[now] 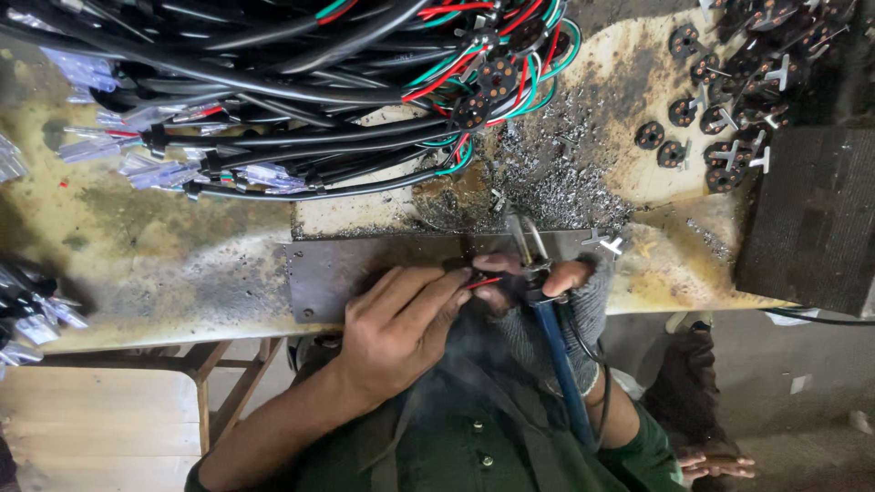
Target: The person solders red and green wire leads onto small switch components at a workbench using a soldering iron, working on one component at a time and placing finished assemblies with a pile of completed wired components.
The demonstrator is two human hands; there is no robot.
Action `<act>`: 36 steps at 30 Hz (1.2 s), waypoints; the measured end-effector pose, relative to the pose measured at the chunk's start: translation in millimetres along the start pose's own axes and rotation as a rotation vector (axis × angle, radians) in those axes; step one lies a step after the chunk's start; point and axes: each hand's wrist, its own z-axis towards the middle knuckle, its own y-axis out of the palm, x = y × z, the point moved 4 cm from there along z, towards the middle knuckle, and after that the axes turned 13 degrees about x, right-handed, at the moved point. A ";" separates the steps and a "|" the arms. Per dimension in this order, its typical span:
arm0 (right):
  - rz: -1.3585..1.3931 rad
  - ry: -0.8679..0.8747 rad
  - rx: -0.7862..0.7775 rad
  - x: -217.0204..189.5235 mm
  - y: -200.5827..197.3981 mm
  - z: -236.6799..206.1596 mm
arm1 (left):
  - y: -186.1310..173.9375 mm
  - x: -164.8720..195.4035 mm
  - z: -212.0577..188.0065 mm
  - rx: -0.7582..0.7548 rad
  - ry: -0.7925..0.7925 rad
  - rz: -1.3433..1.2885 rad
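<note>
We see a thin red wire (pixel 485 281) pinched between the fingers of the left hand (pixel 401 323), just above the near edge of the surface (pixel 182 264), over a dark metal plate (pixel 365 264) lying flat on it. The left hand's fingers are pressed together around the wire, pointing toward the right hand. The right hand (pixel 547 282), in a grey knitted glove with bare fingertips, is closed around a blue-handled tool (pixel 558 355) whose metal tip points away from us, touching the wire's end. A faint haze hangs below the hands. Beyond the plate lies a scatter of grey metal shavings (pixel 547 178). Farther off, a heap of black cables (pixel 273 100) with red, green and white leads fills the far left, and small black round connectors (pixel 720 118) lie at the far right.
</note>
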 end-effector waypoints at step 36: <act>-0.129 0.076 0.047 4.0 2.1 -1.4 | -15.3 -11.1 49.8 0.004 -0.133 0.456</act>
